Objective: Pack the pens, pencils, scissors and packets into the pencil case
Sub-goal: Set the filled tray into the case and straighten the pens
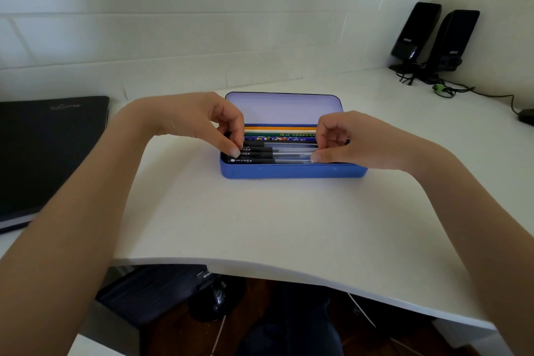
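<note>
The main risk now is that the pens (pixel 265 154) ride up over one another instead of lying flat: both hands work at opposite ends of the same row, and if one end is pressed down harder than the other, a pen could tip, roll onto its neighbour, or stand proud of the rim so the lid (pixel 284 107) will not close on it. A push toward the front wall could also slide the light pencil case (pixel 291 172) across the smooth white table (pixel 260 220), since nothing steadies it. The left hand (pixel 202 121) has its fingers curled down and its fingertips (pixel 235 152) pinch the black cap end of one pen; the right hand (pixel 346 139) is curled likewise, its thumb and fingertips on the clear barrel end, though which pen it holds I cannot tell exactly. The case is a blue tin with rounded corners, sitting near the middle of the table with its lid propped open at the back. Inside, several black-capped pens with clear barrels lie side by side along the front, and behind them lie coloured pencils (pixel 280 131), orange, white, green and patterned blue. Scissors and packets are not visible anywhere.
</note>
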Motion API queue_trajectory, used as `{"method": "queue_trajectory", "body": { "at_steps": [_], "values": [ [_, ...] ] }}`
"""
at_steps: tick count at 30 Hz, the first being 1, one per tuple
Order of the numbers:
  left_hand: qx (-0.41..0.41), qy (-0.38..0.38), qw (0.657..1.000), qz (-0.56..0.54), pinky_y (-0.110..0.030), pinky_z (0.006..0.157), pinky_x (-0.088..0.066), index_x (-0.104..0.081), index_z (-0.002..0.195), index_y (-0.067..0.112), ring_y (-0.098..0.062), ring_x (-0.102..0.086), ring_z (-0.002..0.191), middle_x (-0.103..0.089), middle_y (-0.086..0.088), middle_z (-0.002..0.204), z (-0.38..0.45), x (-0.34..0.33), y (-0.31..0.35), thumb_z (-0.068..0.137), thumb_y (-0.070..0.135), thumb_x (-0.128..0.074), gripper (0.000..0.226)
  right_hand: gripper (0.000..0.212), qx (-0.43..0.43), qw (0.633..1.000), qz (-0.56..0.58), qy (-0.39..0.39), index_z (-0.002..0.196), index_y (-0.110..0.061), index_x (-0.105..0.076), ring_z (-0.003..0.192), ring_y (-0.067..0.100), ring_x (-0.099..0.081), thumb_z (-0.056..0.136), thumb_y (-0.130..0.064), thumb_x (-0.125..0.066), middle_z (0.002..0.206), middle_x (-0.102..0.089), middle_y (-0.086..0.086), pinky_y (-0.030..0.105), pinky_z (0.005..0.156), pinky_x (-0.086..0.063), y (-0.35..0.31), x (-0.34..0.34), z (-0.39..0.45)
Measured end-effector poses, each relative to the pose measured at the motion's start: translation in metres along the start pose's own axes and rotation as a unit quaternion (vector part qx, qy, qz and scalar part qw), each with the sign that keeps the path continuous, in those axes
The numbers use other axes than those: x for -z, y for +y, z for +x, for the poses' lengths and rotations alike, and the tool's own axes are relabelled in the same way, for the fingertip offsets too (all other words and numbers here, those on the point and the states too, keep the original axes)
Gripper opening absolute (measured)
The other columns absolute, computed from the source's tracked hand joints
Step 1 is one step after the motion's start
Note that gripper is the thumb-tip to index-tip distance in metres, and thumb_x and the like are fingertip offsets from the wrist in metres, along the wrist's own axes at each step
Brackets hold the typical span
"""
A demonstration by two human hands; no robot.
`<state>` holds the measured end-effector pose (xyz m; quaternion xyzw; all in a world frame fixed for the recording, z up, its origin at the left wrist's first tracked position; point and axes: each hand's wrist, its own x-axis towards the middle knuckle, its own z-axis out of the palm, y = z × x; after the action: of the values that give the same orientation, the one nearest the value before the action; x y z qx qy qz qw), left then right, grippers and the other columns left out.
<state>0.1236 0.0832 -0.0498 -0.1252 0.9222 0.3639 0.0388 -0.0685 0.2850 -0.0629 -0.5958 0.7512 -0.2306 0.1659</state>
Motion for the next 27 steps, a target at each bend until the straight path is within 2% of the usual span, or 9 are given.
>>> {"method": "queue_trajectory", "body": {
  "at_steps": [3,6,8,12,14,17,20,24,27],
  "values": [
    [-0.025,0.040,0.998,-0.035,-0.023,0.074,-0.044,-0.068,0.073,0.019,-0.009,-0.056,0.071,-0.066,0.004,0.072,0.000,0.002,-0.003,0.062,0.039,-0.079,0.025,0.023,0.000,0.999,0.017,0.047,0.074,-0.015,-0.056,0.054,0.013,-0.045,0.078,-0.032,-0.071,0.064,-0.057,0.005,0.027,0.058,-0.039,0.004,0.007,0.000],
    [-0.020,0.124,0.990,-0.057,-0.027,0.067,-0.040,-0.067,0.072,0.019,-0.011,-0.051,0.070,-0.063,0.004,0.069,0.003,0.006,-0.009,0.056,0.046,-0.075,0.033,0.023,0.007,0.993,-0.003,0.115,0.073,-0.014,-0.056,0.056,0.012,-0.043,0.078,-0.028,-0.073,0.062,-0.053,-0.003,0.024,0.059,-0.036,0.008,0.013,0.000],
    [-0.005,0.140,0.989,-0.046,-0.029,0.066,-0.040,-0.066,0.072,0.019,-0.012,-0.051,0.069,-0.064,0.005,0.067,0.006,0.007,-0.015,0.055,0.045,-0.077,0.034,0.023,-0.008,0.992,-0.028,0.124,0.071,-0.019,-0.054,0.056,0.011,-0.042,0.077,-0.029,-0.074,0.063,-0.052,-0.005,0.023,0.056,-0.034,0.011,0.015,0.000],
    [0.037,0.106,0.993,-0.022,-0.023,0.060,-0.038,-0.062,0.066,0.022,-0.004,-0.047,0.058,-0.059,0.014,0.058,0.010,0.007,-0.023,0.069,0.031,-0.081,0.021,0.025,-0.069,0.987,-0.080,0.122,0.073,-0.025,-0.053,0.063,0.012,-0.046,0.074,-0.040,-0.073,0.071,-0.053,-0.006,0.032,0.066,-0.037,0.022,0.016,0.003],
    [0.049,0.097,0.994,-0.021,-0.022,0.058,-0.038,-0.059,0.062,0.024,-0.004,-0.045,0.057,-0.055,0.014,0.057,0.011,0.007,-0.025,0.063,0.039,-0.081,0.027,0.028,-0.087,0.984,-0.101,0.115,0.078,-0.025,-0.053,0.074,0.016,-0.048,0.073,-0.044,-0.073,0.079,-0.052,-0.006,0.035,0.073,-0.038,0.026,0.014,0.004],
    [0.066,0.085,0.994,-0.025,-0.021,0.057,-0.040,-0.055,0.059,0.025,-0.006,-0.044,0.056,-0.052,0.013,0.056,0.012,0.008,-0.026,0.048,0.054,-0.078,0.038,0.030,-0.088,0.986,-0.095,0.103,0.084,-0.020,-0.054,0.072,0.014,-0.045,0.075,-0.041,-0.073,0.086,-0.049,-0.003,0.026,0.062,-0.036,0.025,0.007,0.005],
    [0.055,0.062,0.996,-0.040,-0.014,0.052,-0.041,-0.052,0.058,0.024,-0.006,-0.045,0.055,-0.053,0.014,0.055,0.012,0.006,-0.027,0.038,0.068,-0.078,0.054,0.030,-0.086,0.990,-0.073,0.083,0.085,-0.017,-0.056,0.062,0.011,-0.043,0.075,-0.040,-0.074,0.079,-0.051,-0.002,0.024,0.056,-0.033,0.023,0.010,0.003],
    [0.051,0.056,0.996,-0.049,-0.014,0.052,-0.041,-0.050,0.058,0.024,-0.006,-0.045,0.054,-0.054,0.014,0.055,0.014,0.006,-0.028,0.036,0.072,-0.075,0.058,0.031,-0.098,0.988,-0.052,0.107,0.086,-0.016,-0.058,0.063,0.014,-0.044,0.074,-0.040,-0.074,0.078,-0.053,0.001,0.027,0.059,-0.034,0.027,0.017,0.002],
    [0.051,0.057,0.996,-0.049,-0.015,0.052,-0.040,-0.049,0.058,0.024,-0.007,-0.044,0.055,-0.052,0.013,0.055,0.016,0.006,-0.031,0.036,0.070,-0.077,0.058,0.033,-0.107,0.987,-0.070,0.102,0.084,-0.016,-0.056,0.063,0.010,-0.043,0.073,-0.042,-0.074,0.076,-0.049,-0.003,0.023,0.054,-0.031,0.026,0.011,0.003]
  ]
}}
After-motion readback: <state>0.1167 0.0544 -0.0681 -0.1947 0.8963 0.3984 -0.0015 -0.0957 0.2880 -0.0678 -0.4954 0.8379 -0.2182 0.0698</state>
